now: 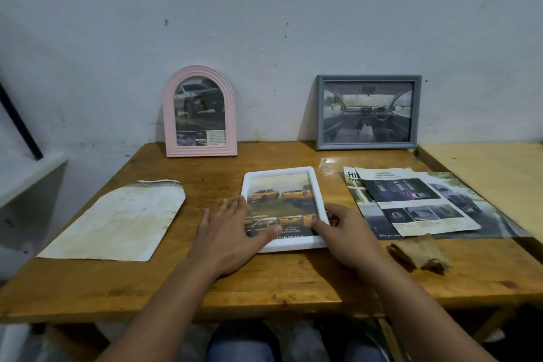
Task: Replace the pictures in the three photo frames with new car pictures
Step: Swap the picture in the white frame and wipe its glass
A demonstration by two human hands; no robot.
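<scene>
Three photo frames sit on the bench (176, 288): a pink arched frame (199, 112) and a grey frame (368, 112) upright against the wall, and a white frame (283, 209) lying flat between both hands. The left hand (232, 232) rests flat on its yellow-truck picture (280, 200), fingers straight; the right hand (343, 229) pinches the frame's right edge. Two loose car pictures (423, 203) overlap at right.

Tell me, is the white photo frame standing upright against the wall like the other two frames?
No, the white photo frame lies flat on the wooden table under both hands, while the pink arched frame and the grey frame lean against the wall.
</scene>
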